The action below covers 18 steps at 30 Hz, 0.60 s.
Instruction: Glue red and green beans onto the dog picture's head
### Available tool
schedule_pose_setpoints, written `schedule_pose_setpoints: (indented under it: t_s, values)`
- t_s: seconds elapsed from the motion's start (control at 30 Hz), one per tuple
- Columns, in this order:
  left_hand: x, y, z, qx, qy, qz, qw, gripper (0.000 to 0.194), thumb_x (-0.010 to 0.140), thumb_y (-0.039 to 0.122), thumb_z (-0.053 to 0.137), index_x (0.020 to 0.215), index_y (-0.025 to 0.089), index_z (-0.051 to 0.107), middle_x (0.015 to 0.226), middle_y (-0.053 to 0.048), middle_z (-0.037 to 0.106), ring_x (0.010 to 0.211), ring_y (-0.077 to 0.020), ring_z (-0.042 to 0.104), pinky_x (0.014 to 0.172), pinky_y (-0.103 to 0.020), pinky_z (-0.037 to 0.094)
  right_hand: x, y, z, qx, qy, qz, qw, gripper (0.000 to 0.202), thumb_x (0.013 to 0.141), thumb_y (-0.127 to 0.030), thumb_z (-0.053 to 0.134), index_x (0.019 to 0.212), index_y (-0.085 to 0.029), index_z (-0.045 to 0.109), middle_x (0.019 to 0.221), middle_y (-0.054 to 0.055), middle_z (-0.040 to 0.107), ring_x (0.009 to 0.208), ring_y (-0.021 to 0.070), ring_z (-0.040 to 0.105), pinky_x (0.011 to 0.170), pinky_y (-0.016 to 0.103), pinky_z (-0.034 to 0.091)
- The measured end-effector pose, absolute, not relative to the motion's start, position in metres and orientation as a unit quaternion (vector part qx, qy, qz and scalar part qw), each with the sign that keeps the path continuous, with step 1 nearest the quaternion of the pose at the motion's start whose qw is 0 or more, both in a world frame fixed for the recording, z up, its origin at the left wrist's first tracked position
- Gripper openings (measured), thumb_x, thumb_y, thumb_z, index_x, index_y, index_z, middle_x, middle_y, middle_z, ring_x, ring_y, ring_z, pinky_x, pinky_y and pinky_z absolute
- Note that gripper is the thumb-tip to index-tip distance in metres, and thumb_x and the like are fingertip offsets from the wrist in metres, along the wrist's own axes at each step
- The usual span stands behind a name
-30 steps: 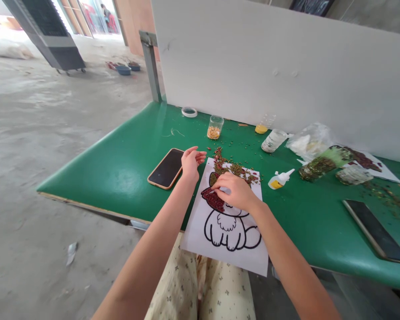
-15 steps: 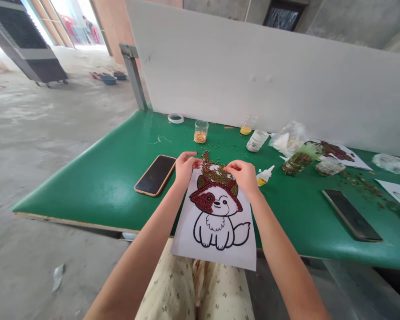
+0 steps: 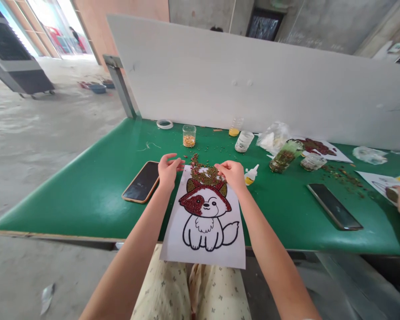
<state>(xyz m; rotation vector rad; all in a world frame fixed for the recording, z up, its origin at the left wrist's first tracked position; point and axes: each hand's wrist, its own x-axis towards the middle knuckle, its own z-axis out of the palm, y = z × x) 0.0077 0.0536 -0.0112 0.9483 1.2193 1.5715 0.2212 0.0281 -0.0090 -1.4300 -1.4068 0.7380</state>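
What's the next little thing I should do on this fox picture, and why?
I'd probably have your right hand pick a red one from the loose seeds for the white patch around the fox's right-side eye: the other eye's patch is filled red, and those fingertips are pinched at the pile.

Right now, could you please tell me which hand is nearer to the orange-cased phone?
The left hand: it is just beside the right edge of the orange-cased phone. The right hand is farther off, by the drawing's upper right.

No text is readable, with faint markings on the concrete wall [image 3: 315,31] at upper right too blurred to decipher.
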Motion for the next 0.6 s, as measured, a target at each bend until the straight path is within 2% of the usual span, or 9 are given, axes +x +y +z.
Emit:
schedule_pose_setpoints:
  t_s: [0.1,0.2,0.27,0.37,0.47,0.6]
  values:
    - [0.005,0.055,-0.014,0.398,0.499,0.649,0.414,0.028,0.069,0.023,0.06,0.095,0.018,0.051,0.072,-0.002,0.067,0.057,-0.0122,0.063,0.052,-0.022,0.048,0.222,0.034,-0.016,-0.576,-0.57,0.32,0.491,0.024,0.077,-0.038,0.056,0.07,-0.016,0.064,0.063,0.005,0.068,0.051,0.0137,0.061,0.052,0.024,0.05]
    - [0.004,0.057,-0.016,0.402,0.503,0.653,0.399,0.028,0.068,0.021,0.058,0.096,0.018,0.051,0.077,-0.003,0.068,0.06,-0.0124,0.064,0.051,-0.021,0.047,0.221,0.036,-0.02,-0.576,-0.57,0.326,0.487,0.015,0.074,-0.03,0.058,0.071,-0.017,0.066,0.067,0.005,0.07,0.056,0.0155,0.064,0.058,0.028,0.053]
    - [0.003,0.057,-0.016,0.399,0.513,0.653,0.389,0.029,0.067,0.022,0.059,0.095,0.017,0.051,0.076,-0.004,0.068,0.06,-0.0129,0.064,0.05,-0.021,0.047,0.22,0.035,-0.019,-0.583,-0.571,0.33,0.475,0.014,0.071,-0.031,0.063,0.067,-0.017,0.066,0.065,0.005,0.069,0.054,0.0164,0.063,0.055,0.028,0.051]
    - [0.003,0.057,-0.016,0.407,0.532,0.643,0.371,0.032,0.066,0.026,0.064,0.094,0.017,0.052,0.071,-0.003,0.067,0.054,-0.0133,0.062,0.049,-0.021,0.046,0.222,0.033,-0.015,-0.611,-0.583,0.282,0.455,0.023,0.068,-0.04,0.068,0.06,-0.018,0.062,0.056,0.003,0.066,0.049,0.0163,0.06,0.05,0.026,0.046]
    - [0.004,0.056,-0.018,0.439,0.548,0.62,0.35,0.034,0.066,0.03,0.065,0.095,0.018,0.053,0.064,0.0,0.065,0.05,-0.0128,0.059,0.049,-0.022,0.045,0.224,0.031,-0.012,-0.617,-0.609,0.22,0.448,0.029,0.076,-0.043,0.06,0.06,-0.019,0.06,0.055,0.002,0.066,0.049,0.0152,0.059,0.052,0.026,0.045]
    - [0.004,0.055,-0.022,0.509,0.587,0.571,0.265,0.024,0.075,0.034,0.057,0.095,0.02,0.056,0.049,0.004,0.055,0.046,-0.0127,0.054,0.05,-0.022,0.041,0.224,0.033,-0.014,-0.576,-0.635,0.198,0.475,0.021,0.085,-0.027,0.046,0.078,-0.019,0.064,0.073,0.005,0.071,0.064,0.0155,0.066,0.063,0.025,0.049]
